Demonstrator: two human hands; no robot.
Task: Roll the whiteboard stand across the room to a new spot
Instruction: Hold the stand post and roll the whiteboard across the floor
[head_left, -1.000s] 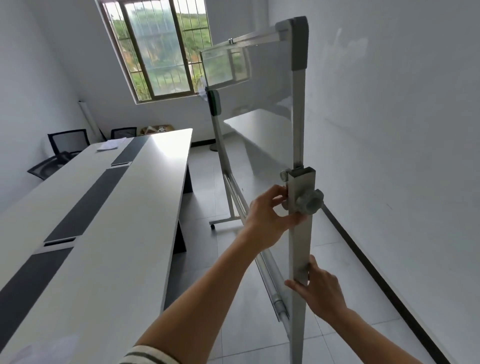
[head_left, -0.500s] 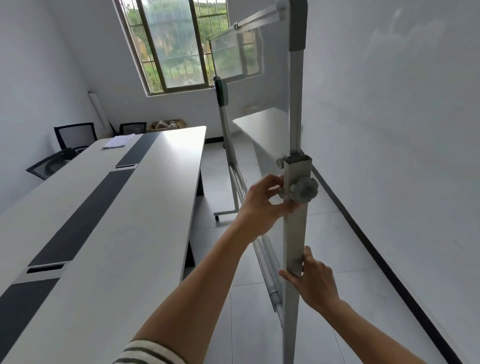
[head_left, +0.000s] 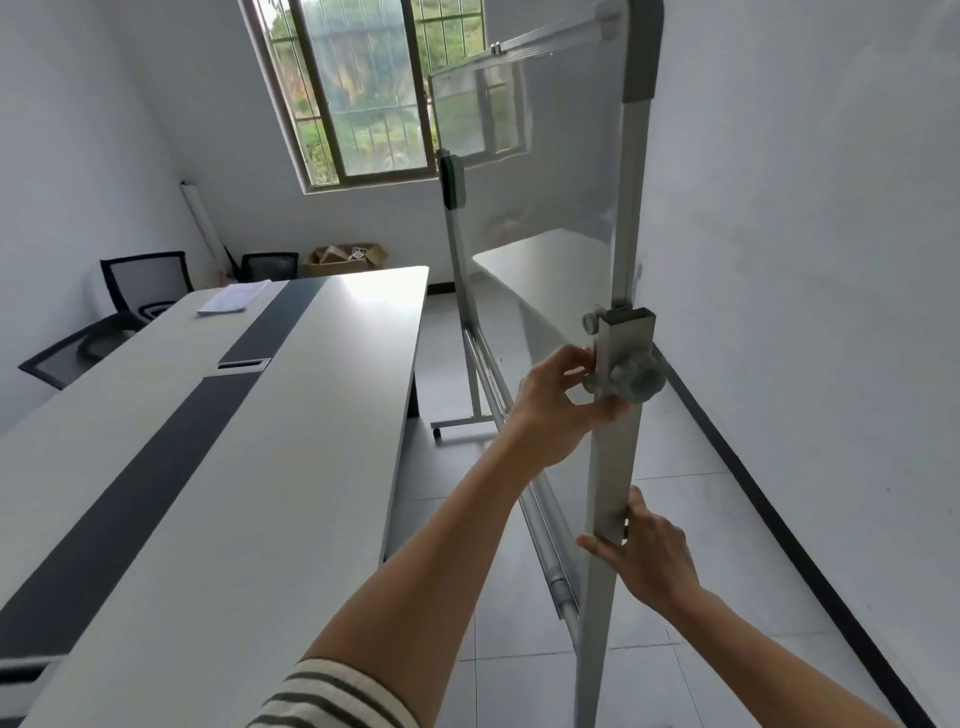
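Note:
The whiteboard stand (head_left: 631, 208) is a glossy board in a grey metal frame, standing edge-on in front of me between the long table and the right wall. My left hand (head_left: 556, 410) grips the near upright just beside the round grey clamp knob (head_left: 631, 382). Lower down, my right hand (head_left: 649, 553) holds the same upright from the right side. The far leg (head_left: 462, 423) with its caster rests on the tiled floor. The near foot is out of view below.
A long white table (head_left: 291, 441) with a dark centre strip fills the left. Black chairs (head_left: 140, 283) stand at its far left side. A cardboard box (head_left: 348, 257) sits under the window (head_left: 358, 88). The white wall (head_left: 805, 312) runs close along the right.
The view has moved forward along the table; the far end of the room and the window look closer. Both hands keep the same grip on the upright.

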